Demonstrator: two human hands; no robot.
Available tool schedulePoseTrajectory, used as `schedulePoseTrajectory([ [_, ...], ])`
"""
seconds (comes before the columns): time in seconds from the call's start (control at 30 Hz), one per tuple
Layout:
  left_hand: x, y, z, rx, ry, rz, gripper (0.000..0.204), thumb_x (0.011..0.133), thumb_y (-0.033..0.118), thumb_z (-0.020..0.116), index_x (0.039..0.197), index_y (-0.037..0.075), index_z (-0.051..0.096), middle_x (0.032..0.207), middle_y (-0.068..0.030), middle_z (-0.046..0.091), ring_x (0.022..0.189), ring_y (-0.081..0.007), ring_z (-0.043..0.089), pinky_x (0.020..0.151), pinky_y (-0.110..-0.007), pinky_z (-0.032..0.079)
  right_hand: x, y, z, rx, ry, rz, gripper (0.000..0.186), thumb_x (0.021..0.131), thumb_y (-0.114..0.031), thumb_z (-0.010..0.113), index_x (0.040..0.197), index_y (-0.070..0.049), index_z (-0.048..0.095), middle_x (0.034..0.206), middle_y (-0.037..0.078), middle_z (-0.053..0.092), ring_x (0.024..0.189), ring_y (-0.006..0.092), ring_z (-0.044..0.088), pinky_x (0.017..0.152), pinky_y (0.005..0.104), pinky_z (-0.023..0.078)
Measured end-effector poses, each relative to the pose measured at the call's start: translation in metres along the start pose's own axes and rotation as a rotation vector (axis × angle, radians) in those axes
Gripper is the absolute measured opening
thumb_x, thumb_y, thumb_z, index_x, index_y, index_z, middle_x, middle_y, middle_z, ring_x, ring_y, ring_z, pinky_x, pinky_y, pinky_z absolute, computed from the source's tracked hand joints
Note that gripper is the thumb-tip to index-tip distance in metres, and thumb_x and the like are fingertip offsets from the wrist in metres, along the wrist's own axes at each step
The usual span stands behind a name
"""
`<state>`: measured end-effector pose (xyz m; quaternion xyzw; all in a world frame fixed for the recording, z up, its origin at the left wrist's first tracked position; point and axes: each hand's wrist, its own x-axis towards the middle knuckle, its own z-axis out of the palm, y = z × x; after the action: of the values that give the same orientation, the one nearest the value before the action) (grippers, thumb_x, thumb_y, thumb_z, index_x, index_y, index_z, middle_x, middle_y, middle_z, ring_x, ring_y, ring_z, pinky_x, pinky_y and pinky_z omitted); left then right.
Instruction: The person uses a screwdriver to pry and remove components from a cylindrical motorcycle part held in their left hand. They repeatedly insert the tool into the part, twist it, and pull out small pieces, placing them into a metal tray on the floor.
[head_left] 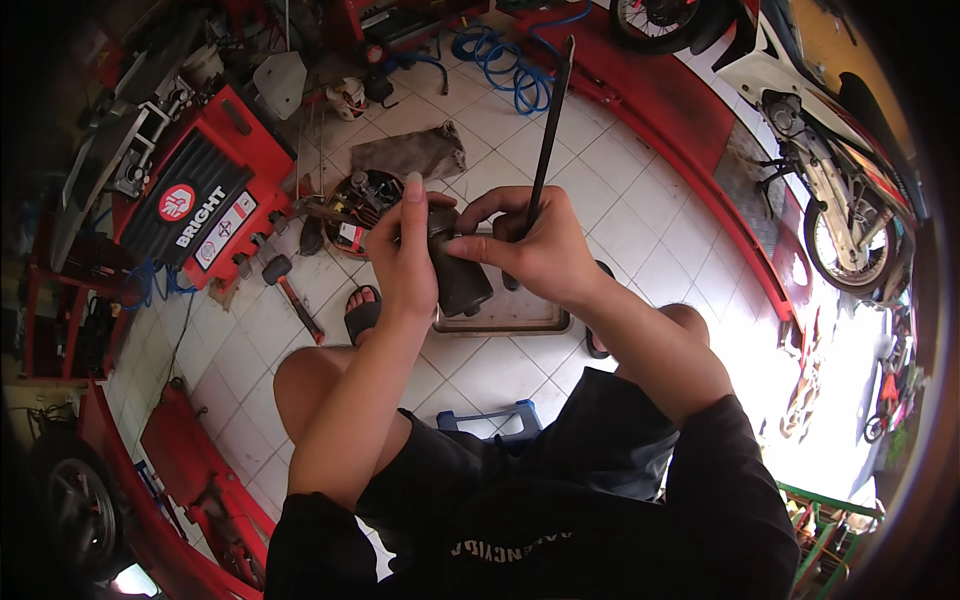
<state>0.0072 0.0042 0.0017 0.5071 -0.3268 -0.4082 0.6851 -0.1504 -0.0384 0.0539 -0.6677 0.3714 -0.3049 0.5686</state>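
My left hand (405, 260) is closed around the side of a dark, greasy cylindrical metal part (463, 283), with its thumb pointing up. My right hand (540, 245) is also closed. Its thumb and index finger touch the part's upper side, while a long dark screwdriver (552, 130) is gripped in the same hand with its tip pointing up and away. The screwdriver's handle is mostly hidden by the fingers. Below both hands, a shallow metal tray (545, 326) lies on the tiled floor between my feet.
To the left are a red machine (262, 135), a hammer (292, 300) and a round container of tools (372, 190). Ahead lie a grey cloth (405, 153) and a coiled blue hose (505, 80). A red platform edge (700, 180) and motorcycle (835, 200) stand right. A blue stool (520, 415) is beneath me.
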Motion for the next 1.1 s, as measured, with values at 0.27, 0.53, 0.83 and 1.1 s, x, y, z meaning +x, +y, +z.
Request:
schedulePoseTrajectory([
  [0.27, 0.011, -0.003, 0.011, -0.069, 0.007, -0.126, 0.06, 0.103, 0.054, 0.06, 0.089, -0.003, 0.073, 0.081, -0.006, 0.069, 0.077, -0.0111, 0.061, 0.074, -0.026, 0.048, 0.007, -0.002, -0.003, -0.108, 0.097, -0.029, 0.019, 0.077, -0.016, 0.087, 0.09, -0.004, 0.079, 0.05, -0.005, 0.05, 0.047, 0.0019, 0.038, 0.047, 0.0255, 0.029],
  [0.53, 0.015, -0.004, 0.014, -0.07, 0.026, -0.112, 0.059, 0.104, 0.053, 0.059, 0.088, -0.002, 0.074, 0.08, -0.0044, 0.068, 0.075, -0.0096, 0.059, 0.073, -0.025, 0.046, 0.005, -0.001, -0.01, -0.212, 0.105, -0.058, 0.014, 0.08, -0.01, 0.087, 0.091, -0.004, 0.079, 0.054, -0.007, 0.054, 0.048, 0.0004, 0.036, 0.047, 0.0244, 0.026],
  [0.83, 0.022, -0.006, 0.016, -0.115, 0.031, -0.111, 0.06, 0.102, 0.055, 0.061, 0.087, -0.001, 0.074, 0.079, -0.004, 0.067, 0.075, -0.0102, 0.059, 0.073, -0.026, 0.046, 0.008, -0.008, -0.01, -0.237, 0.147, -0.158, 0.013, 0.081, -0.009, 0.086, 0.091, -0.003, 0.079, 0.053, -0.005, 0.053, 0.049, 0.0015, 0.039, 0.046, 0.0256, 0.028],
  [1.1, 0.025, -0.001, 0.02, -0.1, 0.042, -0.137, 0.061, 0.1, 0.058, 0.062, 0.087, 0.0, 0.072, 0.077, -0.0035, 0.066, 0.073, -0.0105, 0.059, 0.072, -0.026, 0.047, 0.012, -0.006, -0.011, -0.226, 0.157, -0.17, 0.013, 0.081, -0.009, 0.085, 0.092, -0.004, 0.079, 0.054, -0.004, 0.053, 0.049, 0.0026, 0.039, 0.047, 0.0264, 0.029],
])
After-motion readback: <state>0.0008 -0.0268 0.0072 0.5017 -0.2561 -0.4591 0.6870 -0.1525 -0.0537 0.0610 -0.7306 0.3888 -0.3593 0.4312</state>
